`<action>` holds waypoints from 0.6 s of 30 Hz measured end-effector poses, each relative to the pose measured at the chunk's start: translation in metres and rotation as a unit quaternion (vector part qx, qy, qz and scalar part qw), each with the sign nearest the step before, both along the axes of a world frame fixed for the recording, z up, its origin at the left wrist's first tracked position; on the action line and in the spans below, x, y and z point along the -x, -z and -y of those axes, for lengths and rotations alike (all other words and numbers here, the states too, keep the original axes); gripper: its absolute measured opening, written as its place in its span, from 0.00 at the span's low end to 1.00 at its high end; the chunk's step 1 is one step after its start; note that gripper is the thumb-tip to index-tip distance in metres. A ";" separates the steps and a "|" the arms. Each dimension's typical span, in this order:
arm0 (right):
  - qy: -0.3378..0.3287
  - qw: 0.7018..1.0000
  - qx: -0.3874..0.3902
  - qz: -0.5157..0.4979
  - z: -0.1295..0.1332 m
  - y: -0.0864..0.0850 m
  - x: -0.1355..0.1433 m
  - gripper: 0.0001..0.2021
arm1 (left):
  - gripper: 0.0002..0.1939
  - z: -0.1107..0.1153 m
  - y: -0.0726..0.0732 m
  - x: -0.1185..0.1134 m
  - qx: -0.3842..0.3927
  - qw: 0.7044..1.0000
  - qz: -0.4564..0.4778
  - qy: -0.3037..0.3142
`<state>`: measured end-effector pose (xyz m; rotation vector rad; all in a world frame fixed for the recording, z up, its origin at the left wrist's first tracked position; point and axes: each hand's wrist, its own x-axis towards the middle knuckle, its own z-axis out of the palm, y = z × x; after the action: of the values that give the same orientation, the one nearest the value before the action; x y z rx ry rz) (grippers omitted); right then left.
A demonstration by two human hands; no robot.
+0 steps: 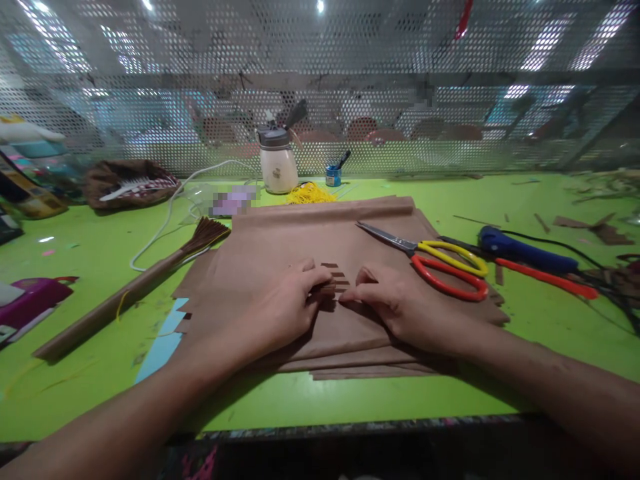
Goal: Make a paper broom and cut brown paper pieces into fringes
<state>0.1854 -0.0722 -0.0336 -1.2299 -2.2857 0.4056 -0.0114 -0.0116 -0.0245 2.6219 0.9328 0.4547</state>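
A small brown fringed piece [340, 283], cut into several narrow strips, is pinched between the thumb and fingers of my left hand [295, 297]. My right hand [390, 300] has curled fingers, with a fingertip at the loose ends of the strips; what lies inside that pinch is partly hidden. Both hands are low over a stack of brown sheets [270, 243]. Scissors [430, 257] with one yellow and one red handle lie on the right of the stack, blades toward the upper left, just beyond my right hand.
Left of the stack lies a long brown rolled stem [135, 293] with a flared, pleated end. A glue gun [525, 250] with a blue body lies at right. Behind stand a white jug [278, 163], yellow strings [311, 193] and a small blue pot [333, 176], before a perforated screen [350, 100].
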 end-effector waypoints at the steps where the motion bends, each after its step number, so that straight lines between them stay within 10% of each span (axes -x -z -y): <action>1: -0.009 1.000 -0.007 0.009 0.000 0.000 0.000 0.13 | 0.08 0.000 0.000 0.000 0.002 1.000 0.005 0.005; 18: -0.027 0.994 -0.058 0.091 -0.001 -0.001 -0.005 0.13 | 0.11 0.014 -0.007 0.010 -0.187 0.973 -0.072 0.112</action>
<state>0.1901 -0.0716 -0.0326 -1.1930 -2.4616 0.1837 -0.0218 -0.0254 -0.0172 3.0949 0.6260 0.4193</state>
